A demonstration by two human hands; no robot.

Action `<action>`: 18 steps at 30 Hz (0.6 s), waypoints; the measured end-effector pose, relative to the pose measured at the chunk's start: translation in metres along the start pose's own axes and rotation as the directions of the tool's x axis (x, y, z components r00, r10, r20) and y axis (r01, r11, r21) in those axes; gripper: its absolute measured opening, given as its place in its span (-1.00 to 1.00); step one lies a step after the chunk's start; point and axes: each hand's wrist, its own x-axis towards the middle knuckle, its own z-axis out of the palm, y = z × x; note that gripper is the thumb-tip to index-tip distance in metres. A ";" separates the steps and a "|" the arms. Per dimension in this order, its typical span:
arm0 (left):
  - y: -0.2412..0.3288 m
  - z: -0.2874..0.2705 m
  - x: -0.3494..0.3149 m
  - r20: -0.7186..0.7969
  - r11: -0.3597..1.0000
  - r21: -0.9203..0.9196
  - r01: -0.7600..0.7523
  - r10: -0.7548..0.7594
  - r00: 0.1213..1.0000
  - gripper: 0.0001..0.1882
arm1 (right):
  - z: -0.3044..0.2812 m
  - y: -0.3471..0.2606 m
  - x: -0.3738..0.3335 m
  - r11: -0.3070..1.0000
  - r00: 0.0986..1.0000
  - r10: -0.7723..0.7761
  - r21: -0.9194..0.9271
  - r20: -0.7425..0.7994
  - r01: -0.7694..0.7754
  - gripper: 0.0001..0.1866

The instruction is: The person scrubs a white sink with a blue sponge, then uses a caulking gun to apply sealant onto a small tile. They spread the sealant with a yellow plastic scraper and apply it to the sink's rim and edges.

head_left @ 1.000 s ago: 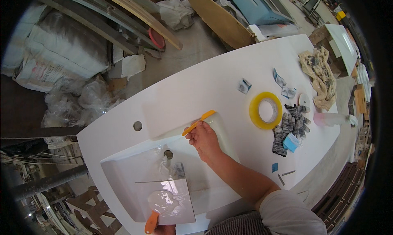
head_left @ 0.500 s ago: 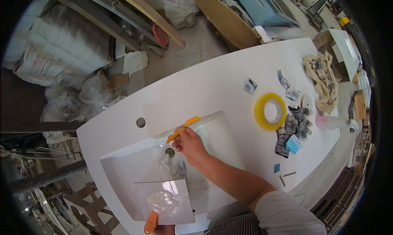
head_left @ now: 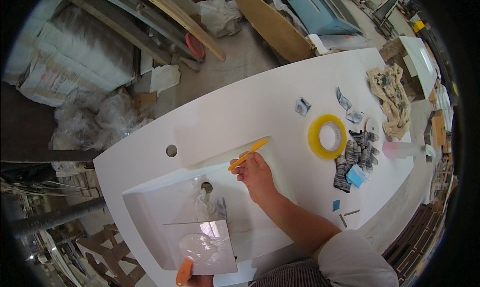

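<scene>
My right hand (head_left: 258, 178) is closed on a slim yellow-orange plastic scraper (head_left: 259, 144), held at a slant over the far right edge of a white sink basin (head_left: 142, 222). At the near edge, my left hand (head_left: 202, 281) grips a flat whitish board (head_left: 225, 247) from below, and most of that hand is hidden. White glossy paste (head_left: 200, 244) is spread on the board. A putty knife with an orange handle (head_left: 184, 273) lies in the paste, its handle beside my left hand. Crumpled wet-looking wipes (head_left: 204, 205) lie in the basin near its drain hole (head_left: 206, 187).
On the white countertop (head_left: 225, 122), to the right, are a yellow tape roll (head_left: 313, 137), grey knit gloves (head_left: 345, 164), blue-grey sandpaper pieces (head_left: 302, 106), a stained rag (head_left: 395, 104) and a clear bottle with pink liquid (head_left: 400, 149). Plastic-wrapped sacks (head_left: 85, 47) stand beyond it, far left.
My right hand has moved right along the basin's far edge with the yellow-orange scraper, away from the drain hole. My left hand and the board have stayed in place.
</scene>
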 end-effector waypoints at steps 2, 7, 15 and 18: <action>-0.001 0.001 0.000 0.056 1.000 0.000 0.009 -0.009 0.998 -0.26 | -0.003 -0.004 0.006 1.000 1.000 -0.010 0.004 -0.015 0.010 -0.74; -0.004 0.016 -0.002 -0.070 0.997 0.074 0.000 0.005 0.998 -0.25 | -0.004 -0.004 0.015 0.999 1.000 0.012 0.033 -0.012 -0.011 -0.72; -0.002 -0.014 0.006 0.265 0.958 -0.262 0.121 -0.049 0.963 -0.24 | 0.020 -0.011 0.013 0.985 0.990 0.141 0.100 0.021 -0.142 -0.72; -0.003 -0.011 0.006 0.285 0.958 -0.263 0.114 -0.036 0.958 -0.24 | 0.024 -0.005 0.011 0.979 0.983 0.165 0.107 0.076 -0.172 -0.72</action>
